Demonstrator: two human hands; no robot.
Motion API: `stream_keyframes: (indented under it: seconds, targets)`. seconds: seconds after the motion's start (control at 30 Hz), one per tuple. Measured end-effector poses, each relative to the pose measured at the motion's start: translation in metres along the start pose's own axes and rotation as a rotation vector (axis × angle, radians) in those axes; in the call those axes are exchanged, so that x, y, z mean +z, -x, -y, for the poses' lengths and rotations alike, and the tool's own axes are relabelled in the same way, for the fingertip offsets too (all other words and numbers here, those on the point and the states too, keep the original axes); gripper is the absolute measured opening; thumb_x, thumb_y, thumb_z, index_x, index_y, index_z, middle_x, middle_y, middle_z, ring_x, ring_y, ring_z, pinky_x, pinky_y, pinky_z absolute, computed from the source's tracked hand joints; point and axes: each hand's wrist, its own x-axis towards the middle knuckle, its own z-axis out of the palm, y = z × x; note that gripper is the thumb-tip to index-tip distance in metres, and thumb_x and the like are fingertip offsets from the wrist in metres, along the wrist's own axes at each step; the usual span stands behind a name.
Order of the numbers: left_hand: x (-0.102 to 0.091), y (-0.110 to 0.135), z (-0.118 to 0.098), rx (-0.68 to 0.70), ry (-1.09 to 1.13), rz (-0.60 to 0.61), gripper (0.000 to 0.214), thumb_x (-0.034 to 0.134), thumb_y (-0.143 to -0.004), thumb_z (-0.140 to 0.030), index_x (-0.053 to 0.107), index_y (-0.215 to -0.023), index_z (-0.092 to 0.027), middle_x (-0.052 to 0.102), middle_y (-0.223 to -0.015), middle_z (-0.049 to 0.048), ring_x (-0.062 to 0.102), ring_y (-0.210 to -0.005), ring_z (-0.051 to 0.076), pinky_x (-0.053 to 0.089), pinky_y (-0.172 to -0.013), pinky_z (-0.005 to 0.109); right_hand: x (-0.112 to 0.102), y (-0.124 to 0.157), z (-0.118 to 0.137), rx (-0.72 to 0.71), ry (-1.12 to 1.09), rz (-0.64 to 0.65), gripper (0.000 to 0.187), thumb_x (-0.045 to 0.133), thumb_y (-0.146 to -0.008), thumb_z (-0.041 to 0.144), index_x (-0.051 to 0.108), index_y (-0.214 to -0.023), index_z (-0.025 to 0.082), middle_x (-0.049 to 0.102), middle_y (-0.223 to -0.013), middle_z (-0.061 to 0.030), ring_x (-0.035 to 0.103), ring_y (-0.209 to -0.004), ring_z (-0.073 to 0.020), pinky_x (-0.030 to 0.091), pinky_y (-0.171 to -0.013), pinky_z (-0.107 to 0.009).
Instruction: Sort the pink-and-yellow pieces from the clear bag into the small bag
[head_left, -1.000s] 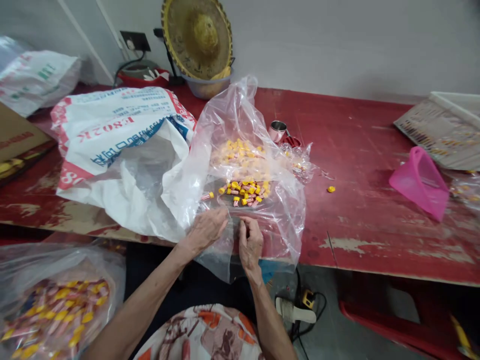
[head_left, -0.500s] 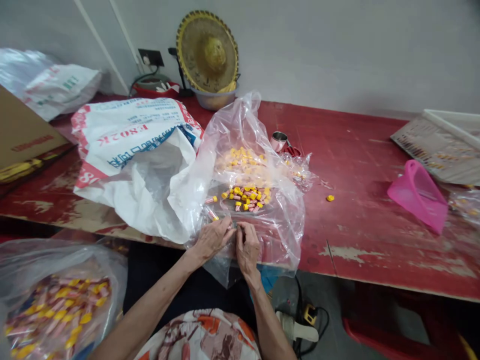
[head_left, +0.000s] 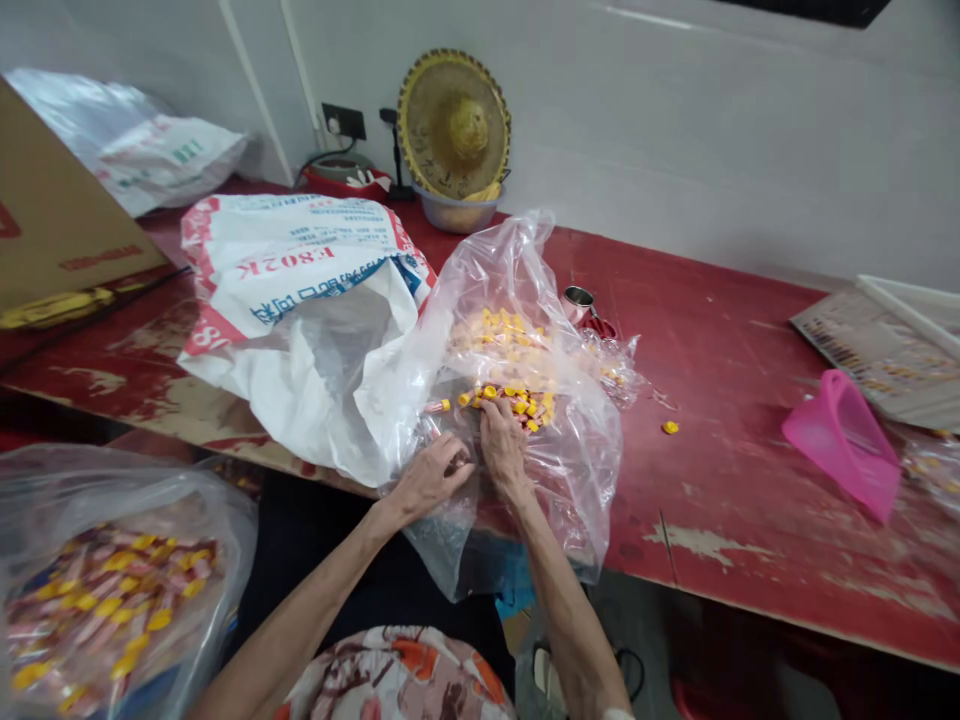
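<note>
Small pink tubes with yellow caps (head_left: 536, 412) lie heaped at the mouth of a large clear plastic bag (head_left: 577, 480) on the table. My right hand (head_left: 504, 445) reaches onto the near edge of this heap, fingers stretched forward; its fingertips are partly lost among the tubes. My left hand (head_left: 433, 480) rests on the near part of the bag, fingers curled round; whatever is inside them is hidden. One loose capped tube (head_left: 436, 406) lies left of the heap, beyond my left hand. More yellow-capped pieces (head_left: 499, 335) show through the plastic behind.
A printed white sack (head_left: 315, 380) lies open at left. Lower left, a clear bag (head_left: 232, 500) holds many capped tubes. A metal cup (head_left: 577, 302), a loose yellow cap (head_left: 670, 427), a pink scoop-like container (head_left: 844, 440) and a white tray (head_left: 862, 340) are rightward on the red table (head_left: 720, 480).
My hands were together at the bag's near edge. My right hand has moved forward onto the heap; my left stays near, slightly turned. The view has shifted a little.
</note>
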Motion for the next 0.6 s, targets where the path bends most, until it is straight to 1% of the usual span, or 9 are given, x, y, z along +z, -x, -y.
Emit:
stream_keyframes:
  seconds: [0.1, 0.17, 0.2, 0.27, 0.33, 0.4, 0.47, 0.53, 0.6]
  targets:
    - [-0.013, -0.001, -0.004, -0.181, 0.249, -0.018, 0.018, 0.057, -0.097, -0.038, 0.064, -0.102, -0.022, 0.061, -0.077, -0.0033, 0.055, -0.066, 0.014, 0.051, -0.066, 0.028, 0.003, -0.019, 0.004, -0.050, 0.115, 0.062, 0.035, 0.050, -0.102, 0.014, 0.074, -0.125, 0.025, 0.071, -0.122, -0.0095, 0.064, -0.090, -0.0214, 0.044, -0.078, -0.031]
    - [-0.015, 0.001, -0.007, -0.225, 0.296, -0.063, 0.022, 0.054, -0.100, -0.039, 0.063, -0.113, -0.023, 0.060, -0.077, -0.0042, 0.056, -0.065, 0.014, 0.051, -0.065, 0.027, 0.004, -0.024, 0.003, -0.060, 0.143, 0.063, 0.030, 0.055, -0.101, 0.016, 0.075, -0.121, 0.025, 0.072, -0.117, -0.0095, 0.063, -0.085, -0.0215, 0.042, -0.076, -0.031]
    - [-0.013, 0.003, -0.008, -0.196, 0.262, -0.088, 0.020, 0.054, -0.101, -0.037, 0.062, -0.113, -0.023, 0.061, -0.080, -0.0034, 0.058, -0.069, 0.015, 0.052, -0.067, 0.028, 0.005, -0.026, 0.002, -0.057, 0.148, 0.058, 0.028, 0.056, -0.100, 0.017, 0.075, -0.120, 0.025, 0.072, -0.115, -0.0094, 0.062, -0.084, -0.0215, 0.041, -0.075, -0.031]
    - [-0.006, 0.005, -0.008, -0.073, 0.097, -0.101, 0.010, 0.058, -0.099, -0.029, 0.062, -0.105, -0.023, 0.063, -0.088, -0.0003, 0.062, -0.080, 0.017, 0.054, -0.075, 0.030, 0.006, -0.027, -0.001, -0.054, 0.146, 0.052, 0.027, 0.058, -0.099, 0.017, 0.074, -0.119, 0.025, 0.071, -0.114, -0.0090, 0.061, -0.083, -0.0211, 0.039, -0.073, -0.031]
    - [0.004, 0.006, -0.007, 0.037, -0.107, -0.049, 0.003, 0.062, -0.096, -0.021, 0.060, -0.095, -0.022, 0.064, -0.093, 0.0022, 0.064, -0.090, 0.019, 0.054, -0.080, 0.032, 0.006, -0.029, -0.004, -0.050, 0.142, 0.049, 0.024, 0.057, -0.099, 0.018, 0.073, -0.115, 0.025, 0.071, -0.113, -0.0083, 0.060, -0.081, -0.0201, 0.037, -0.070, -0.030]
    - [0.010, 0.005, -0.006, 0.077, -0.253, 0.005, 0.009, 0.064, -0.095, -0.017, 0.058, -0.092, -0.022, 0.064, -0.093, 0.0028, 0.065, -0.093, 0.021, 0.053, -0.079, 0.032, 0.006, -0.032, -0.008, -0.027, 0.125, 0.023, 0.018, 0.055, -0.100, 0.021, 0.072, -0.108, 0.023, 0.071, -0.108, -0.0078, 0.058, -0.078, -0.0190, 0.034, -0.068, -0.030]
    - [0.011, 0.005, -0.008, 0.086, -0.303, 0.003, 0.009, 0.064, -0.097, -0.018, 0.058, -0.093, -0.022, 0.064, -0.094, 0.0025, 0.065, -0.092, 0.021, 0.053, -0.078, 0.032, 0.002, -0.032, -0.012, 0.027, 0.087, -0.030, 0.016, 0.054, -0.101, 0.024, 0.069, -0.098, 0.022, 0.070, -0.097, -0.0073, 0.055, -0.074, -0.0186, 0.033, -0.067, -0.030]
    - [0.010, 0.007, -0.012, 0.108, -0.288, -0.056, 0.007, 0.063, -0.101, -0.023, 0.058, -0.095, -0.022, 0.064, -0.095, 0.0025, 0.065, -0.092, 0.020, 0.053, -0.080, 0.032, -0.005, -0.026, -0.015, 0.083, 0.021, -0.081, 0.020, 0.053, -0.103, 0.032, 0.065, -0.091, 0.021, 0.068, -0.087, -0.0060, 0.053, -0.072, -0.0187, 0.033, -0.067, -0.030]
    - [0.009, 0.010, -0.015, 0.137, -0.262, -0.135, 0.007, 0.059, -0.104, -0.027, 0.060, -0.100, -0.022, 0.065, -0.098, 0.0031, 0.065, -0.094, 0.020, 0.054, -0.083, 0.033, -0.013, -0.012, -0.016, 0.106, -0.078, -0.122, 0.027, 0.051, -0.104, 0.040, 0.063, -0.089, 0.022, 0.067, -0.083, -0.0041, 0.054, -0.070, -0.0183, 0.035, -0.068, -0.030]
